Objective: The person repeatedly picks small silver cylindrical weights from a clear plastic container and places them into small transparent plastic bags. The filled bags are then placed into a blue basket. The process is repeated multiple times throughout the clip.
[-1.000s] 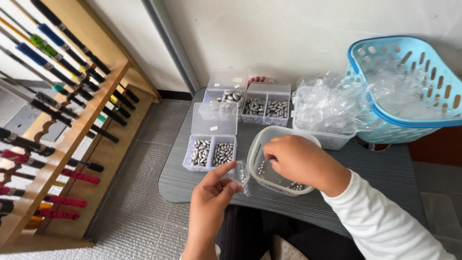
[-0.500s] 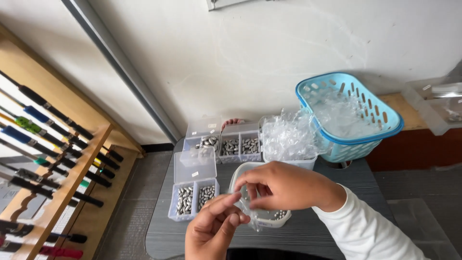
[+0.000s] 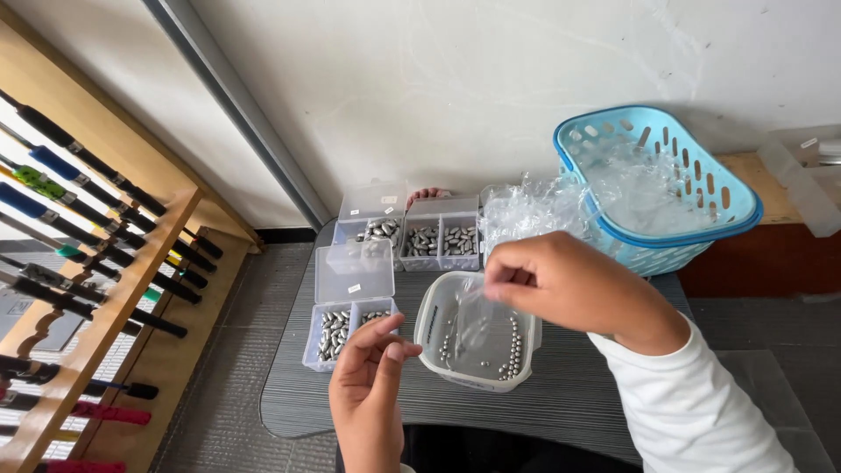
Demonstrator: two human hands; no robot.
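My right hand [image 3: 569, 285] pinches a small clear plastic bag [image 3: 476, 308] and holds it above a white plastic tub [image 3: 429, 326]. Small metal balls [image 3: 512, 350] lie along the tub's inner edge. Lower left of the tub, my left hand [image 3: 368, 385] is apart from the bag, its thumb and fingertips drawn together; whether they hold a small piece is not visible. Just left of this hand stands a clear compartment box [image 3: 335, 335] filled with grey metal weights, its lid [image 3: 355, 271] raised.
More clear boxes of weights [image 3: 438, 241] stand at the back of the grey table [image 3: 569, 407]. A pile of clear bags [image 3: 534, 210] lies against a blue basket [image 3: 666, 232] at the right. A wooden rack of rods [image 3: 96, 263] fills the left side.
My left hand has let go of the bag and dropped to the lower left. My right hand keeps the bag over the tub. The camera has moved closer.
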